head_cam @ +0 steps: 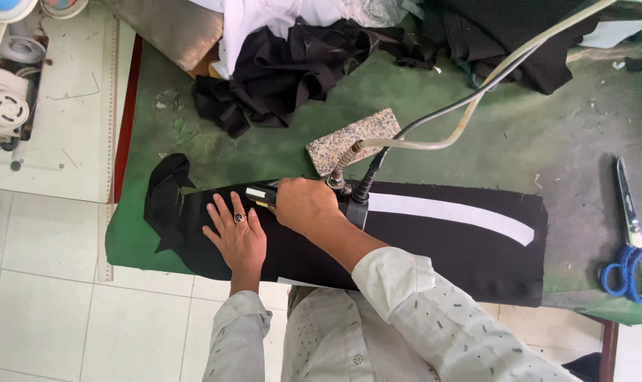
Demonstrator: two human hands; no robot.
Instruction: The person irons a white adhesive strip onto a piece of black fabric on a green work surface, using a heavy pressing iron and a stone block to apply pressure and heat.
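A long piece of black fabric (469, 247) lies across the green padded table (285, 148), with a curved white strip (455, 212) on it. My right hand (305, 204) grips the handle of a steam iron (349, 205) that rests on the fabric. A grey hose and a cable (448, 113) rise from the iron toward the upper right. My left hand (237, 237), with a ring on one finger, lies flat with fingers spread on the black fabric just left of the iron.
A speckled iron rest pad (353, 140) sits behind the iron. Blue-handled scissors (628, 240) lie at the right edge. Heaps of black cloth (285, 67) and white cloth (264, 21) fill the back. A sewing machine (2, 106) stands on the left table.
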